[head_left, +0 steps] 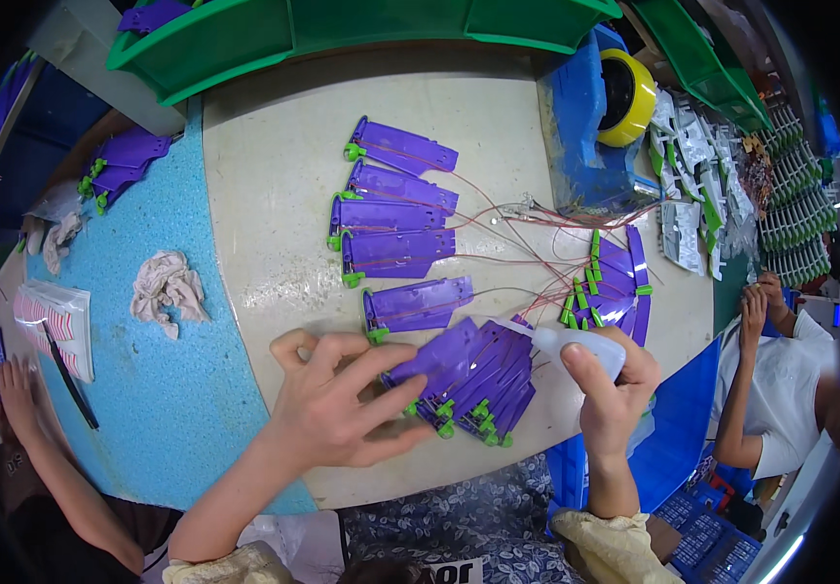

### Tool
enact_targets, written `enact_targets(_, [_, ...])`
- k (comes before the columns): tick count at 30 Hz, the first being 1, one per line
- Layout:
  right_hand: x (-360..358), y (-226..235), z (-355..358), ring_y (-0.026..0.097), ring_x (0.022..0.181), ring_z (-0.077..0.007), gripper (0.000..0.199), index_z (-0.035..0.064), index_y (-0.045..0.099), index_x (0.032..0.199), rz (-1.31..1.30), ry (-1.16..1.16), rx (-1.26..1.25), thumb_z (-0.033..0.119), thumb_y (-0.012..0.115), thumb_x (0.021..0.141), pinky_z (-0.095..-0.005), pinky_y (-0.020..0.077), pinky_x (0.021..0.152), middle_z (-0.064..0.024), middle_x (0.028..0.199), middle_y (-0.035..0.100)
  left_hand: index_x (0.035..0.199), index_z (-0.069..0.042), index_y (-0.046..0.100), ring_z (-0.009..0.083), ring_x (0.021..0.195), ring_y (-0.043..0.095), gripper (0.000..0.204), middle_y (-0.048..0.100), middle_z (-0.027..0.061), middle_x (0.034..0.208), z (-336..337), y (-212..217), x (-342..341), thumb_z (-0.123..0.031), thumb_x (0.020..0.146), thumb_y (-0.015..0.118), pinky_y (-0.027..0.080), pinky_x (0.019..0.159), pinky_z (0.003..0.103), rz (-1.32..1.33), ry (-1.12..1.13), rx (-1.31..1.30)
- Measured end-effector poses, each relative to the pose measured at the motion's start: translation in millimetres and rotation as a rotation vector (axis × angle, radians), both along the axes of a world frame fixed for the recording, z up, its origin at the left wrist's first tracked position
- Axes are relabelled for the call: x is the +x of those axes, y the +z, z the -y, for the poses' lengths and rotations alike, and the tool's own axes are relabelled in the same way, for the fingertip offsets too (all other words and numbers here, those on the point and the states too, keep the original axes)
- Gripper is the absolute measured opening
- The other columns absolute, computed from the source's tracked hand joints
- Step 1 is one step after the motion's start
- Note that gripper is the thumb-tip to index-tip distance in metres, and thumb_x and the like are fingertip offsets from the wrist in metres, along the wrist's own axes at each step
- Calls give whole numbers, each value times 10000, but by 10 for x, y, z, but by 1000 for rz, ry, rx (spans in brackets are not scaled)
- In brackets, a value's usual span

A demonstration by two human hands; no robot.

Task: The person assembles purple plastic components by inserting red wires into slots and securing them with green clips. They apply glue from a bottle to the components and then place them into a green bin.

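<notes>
The left hand (337, 399) has its fingers and thumb closed on a purple piece (444, 358), fingers across its left part and thumb near its green end. The piece is low on the worktable (283, 214), over one side of a fan of similar pieces (503, 375); whether it touches them, I cannot tell.

The right hand (619, 394), at 3 o'clock from that piece, is clamped around a white bottle (590, 350), thumb along its side. The bottle's narrow nozzle points to about 10 o'clock, over the upper ends of the fan; I cannot tell whether it touches.

Taking the held piece as the clock's centre, a column of five purple pieces (400, 243) lies between 11 and 12, green ends to the left. A bunch of purple pieces (616, 277) with green clips lies at 2, and thin red wires (507, 219) gather at 1. Farther out at 1 stands a blue tape dispenser (571, 127) with a yellow roll (642, 97). A crumpled cloth (168, 292) lies between 9 and 10, a black pen (71, 380) at 9. A co-worker's hand (18, 397) rests beyond the pen.
</notes>
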State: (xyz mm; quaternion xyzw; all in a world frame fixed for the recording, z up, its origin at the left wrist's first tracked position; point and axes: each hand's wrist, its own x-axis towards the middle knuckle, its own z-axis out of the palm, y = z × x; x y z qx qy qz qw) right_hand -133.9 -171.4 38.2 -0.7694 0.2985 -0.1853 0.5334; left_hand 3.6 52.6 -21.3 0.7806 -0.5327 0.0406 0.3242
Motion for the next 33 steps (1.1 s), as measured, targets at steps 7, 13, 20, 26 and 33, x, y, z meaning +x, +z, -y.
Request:
enact_targets(7, [132,-9,-157,576,576,-76,136,-35,742,888,28,178,-129,58,806,812,-239,401,504,-52,695,686,946,-78,611,279,936,554,351,711,83,1069,131,4,102,-11,671,817,370,878,406,-251,157,-58])
enact_targets(13, [158,-31,-169,615,576,-121,160,-41,739,881,-55,134,-229,69,821,798,-255,429,503,-101,703,693,981,-71,604,280,944,557,395,712,93,1077,113,-11,105,4,662,825,388,877,407,-287,155,-83])
enact_targets(20, [77,63,-148,559,566,-54,128,-27,737,861,-117,136,-186,82,799,832,-228,388,501,-24,665,667,945,-90,626,262,962,550,350,706,60,1092,107,45,127,-133,668,837,369,872,410,-213,116,-106])
enact_targets(26, [-57,73,-75,528,570,-41,115,-21,737,862,-5,51,-52,72,797,832,-219,368,507,-2,678,658,836,-107,607,248,960,526,292,706,-2,1096,104,24,-91,-200,666,825,276,885,438,-26,156,2])
enact_targets(33, [170,-32,-237,583,564,-94,171,-41,727,845,-54,157,-249,93,828,809,-259,412,496,-79,671,667,838,-109,582,246,981,525,265,683,-5,1078,118,-17,-2,-115,694,804,260,864,431,-167,195,-38])
